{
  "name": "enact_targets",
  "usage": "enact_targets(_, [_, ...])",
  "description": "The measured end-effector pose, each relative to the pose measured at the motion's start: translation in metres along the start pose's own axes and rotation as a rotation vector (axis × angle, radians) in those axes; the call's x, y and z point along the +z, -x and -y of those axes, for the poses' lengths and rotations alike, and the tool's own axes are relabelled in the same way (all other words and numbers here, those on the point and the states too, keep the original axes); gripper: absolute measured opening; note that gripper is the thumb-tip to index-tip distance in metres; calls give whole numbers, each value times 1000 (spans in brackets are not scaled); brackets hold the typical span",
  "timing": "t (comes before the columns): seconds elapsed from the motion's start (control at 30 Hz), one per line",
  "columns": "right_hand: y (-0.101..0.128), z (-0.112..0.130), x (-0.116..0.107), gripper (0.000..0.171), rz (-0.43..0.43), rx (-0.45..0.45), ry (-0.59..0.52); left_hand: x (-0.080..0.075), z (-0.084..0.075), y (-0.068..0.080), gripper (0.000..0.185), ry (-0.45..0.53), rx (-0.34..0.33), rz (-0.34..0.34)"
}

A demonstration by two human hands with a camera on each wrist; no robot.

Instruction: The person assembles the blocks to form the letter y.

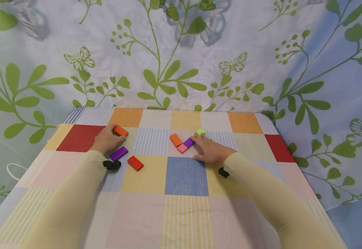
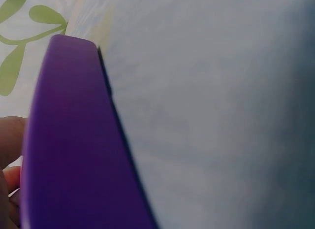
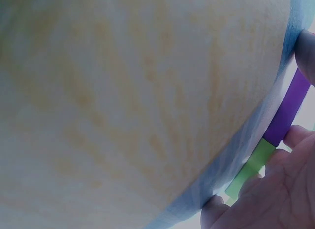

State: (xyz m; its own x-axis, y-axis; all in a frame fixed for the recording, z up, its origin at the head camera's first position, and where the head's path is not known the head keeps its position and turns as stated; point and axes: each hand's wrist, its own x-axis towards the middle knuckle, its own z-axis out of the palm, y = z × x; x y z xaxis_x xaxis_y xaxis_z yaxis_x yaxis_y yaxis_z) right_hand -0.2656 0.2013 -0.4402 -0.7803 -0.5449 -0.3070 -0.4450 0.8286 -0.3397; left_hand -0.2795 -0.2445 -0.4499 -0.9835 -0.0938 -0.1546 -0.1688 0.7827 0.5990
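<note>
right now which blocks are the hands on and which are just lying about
In hand: left hand grips the orange rectangular block; right hand touches the green block and purple block.
Lying about: red block, pink block, second orange block, second purple block.

the left hand [image 1: 107,141] is hemmed in: an orange block [image 1: 120,131] at its fingertips, a purple block [image 1: 119,153] just beside the wrist, a red block [image 1: 135,163] a little further right. the striped patch between the two hands lies open. ahead of the right hand [image 1: 210,150], four blocks crowd together: orange [image 1: 176,140], pink [image 1: 182,148], purple [image 1: 188,142], green [image 1: 201,132]. the near cloth [image 1: 184,214] holds only the forearms.
</note>
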Motion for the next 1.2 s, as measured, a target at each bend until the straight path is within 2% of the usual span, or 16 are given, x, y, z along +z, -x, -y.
enact_targets(0.27, [1,1,0,87,0,14,4,0,-2,0,86,33,8,15])
enact_targets(0.43, [1,2,0,87,0,16,1,-1,-5,-1,90,22,41,17])
enact_targets(0.63, [1,2,0,87,0,16,-1,0,-10,-2,88,10,103,12])
enact_targets(0.9, [0,0,1,88,-5,17,-1,2,-23,-3,88,-1,115,37])
enact_targets(1.2, [0,1,-1,89,9,30,-4,6,-37,-3,82,7,199,51])
